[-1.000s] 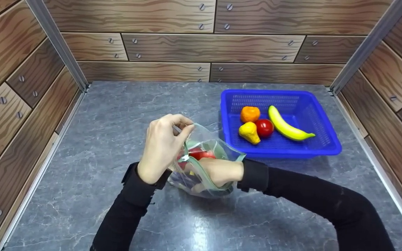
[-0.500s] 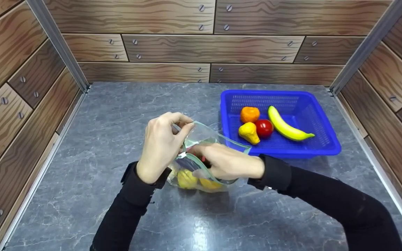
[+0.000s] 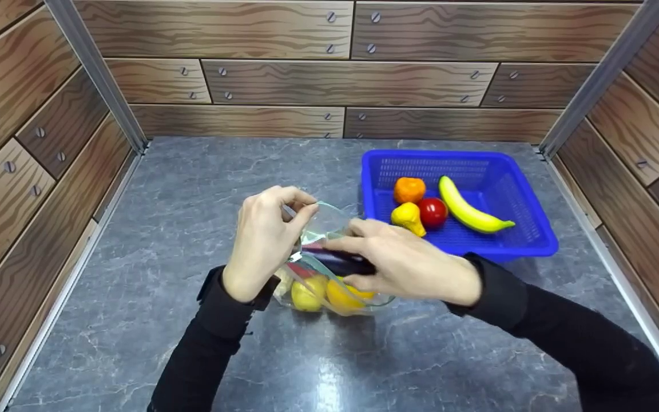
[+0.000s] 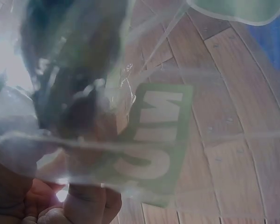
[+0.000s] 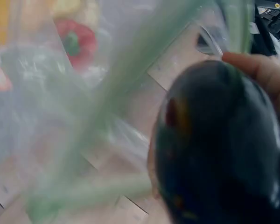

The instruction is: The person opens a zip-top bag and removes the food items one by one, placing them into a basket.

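Observation:
My left hand (image 3: 266,234) pinches the rim of a clear zip bag (image 3: 329,218) with green edging, holding its mouth up. At that mouth my right hand (image 3: 407,257) grips a dark, glossy eggplant (image 3: 342,261), thumb and fingers on either side of its thick end. The eggplant fills much of the right wrist view, where a red bell pepper (image 5: 78,44) shows inside the bag. Low in the bag lie a yellow lemon-like fruit (image 3: 308,294) and an orange-yellow fruit (image 3: 344,296). The left wrist view looks through the plastic at a green printed label (image 4: 161,126).
Behind and right of the bag stands a blue basket (image 3: 495,251). It holds a banana (image 3: 472,212), an orange mandarin-like fruit (image 3: 409,190), a round red fruit (image 3: 433,213) and a yellow pear-shaped one (image 3: 407,217). Wood-patterned walls (image 3: 284,80) enclose the grey tabletop (image 3: 192,189).
My right hand has come from deep inside the bag up and to the right, bringing the eggplant to the opening. The yellow fruits now show more plainly. My left hand stays at the rim.

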`<action>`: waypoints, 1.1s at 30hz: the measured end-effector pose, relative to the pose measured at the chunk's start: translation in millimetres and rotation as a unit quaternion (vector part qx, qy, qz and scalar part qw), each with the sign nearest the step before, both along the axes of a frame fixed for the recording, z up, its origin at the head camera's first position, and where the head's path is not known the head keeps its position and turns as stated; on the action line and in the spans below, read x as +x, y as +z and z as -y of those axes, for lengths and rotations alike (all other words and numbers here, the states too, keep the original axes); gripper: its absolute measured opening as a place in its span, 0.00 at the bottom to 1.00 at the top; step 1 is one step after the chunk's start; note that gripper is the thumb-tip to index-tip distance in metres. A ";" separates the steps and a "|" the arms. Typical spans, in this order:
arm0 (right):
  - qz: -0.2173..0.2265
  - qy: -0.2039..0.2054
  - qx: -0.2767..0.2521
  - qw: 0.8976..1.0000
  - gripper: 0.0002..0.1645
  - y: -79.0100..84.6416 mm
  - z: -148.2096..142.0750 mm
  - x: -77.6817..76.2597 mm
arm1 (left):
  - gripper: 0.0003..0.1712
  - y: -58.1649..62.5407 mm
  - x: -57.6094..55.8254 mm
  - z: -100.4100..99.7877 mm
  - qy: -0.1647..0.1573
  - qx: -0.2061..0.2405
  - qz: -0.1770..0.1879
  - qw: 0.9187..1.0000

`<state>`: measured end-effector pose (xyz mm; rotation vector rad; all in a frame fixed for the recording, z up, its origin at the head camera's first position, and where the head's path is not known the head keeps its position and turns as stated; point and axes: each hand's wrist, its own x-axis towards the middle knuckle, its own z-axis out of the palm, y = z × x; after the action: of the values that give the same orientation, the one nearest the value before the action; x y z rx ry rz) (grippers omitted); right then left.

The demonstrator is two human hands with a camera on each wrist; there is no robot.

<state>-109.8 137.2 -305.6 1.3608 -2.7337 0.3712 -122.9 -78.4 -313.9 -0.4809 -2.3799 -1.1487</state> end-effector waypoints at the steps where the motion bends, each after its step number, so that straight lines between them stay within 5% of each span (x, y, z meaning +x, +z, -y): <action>1: -0.009 -0.006 0.007 1.000 0.29 3.1 -3.5 3.2 | 0.03 0.1 0.3 0.2 0.000 -0.001 -0.001 1.000; 9: -0.003 -0.018 0.023 1.000 0.29 20.2 -50.5 3.2 | 0.03 -1.9 -0.2 1.5 0.009 -0.005 0.000 1.000; 18: 0.053 -0.093 0.027 0.994 0.30 24.7 -119.1 -30.6 | 0.03 -1.8 -0.7 0.9 0.011 -0.003 0.004 1.000; 25: 0.127 -0.119 0.053 0.983 0.27 -1.1 -151.2 -81.2 | 0.03 -2.4 -1.4 0.2 0.014 -0.001 0.009 1.000; 33: 0.206 -0.124 0.066 0.968 0.28 -59.0 -158.1 -133.6 | 0.03 -2.7 -1.7 -1.1 0.010 0.000 0.010 1.000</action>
<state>-243.4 295.4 -364.6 1.0413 -3.2760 0.5112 -124.6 -77.3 -316.5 -0.4481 -2.3957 -1.1496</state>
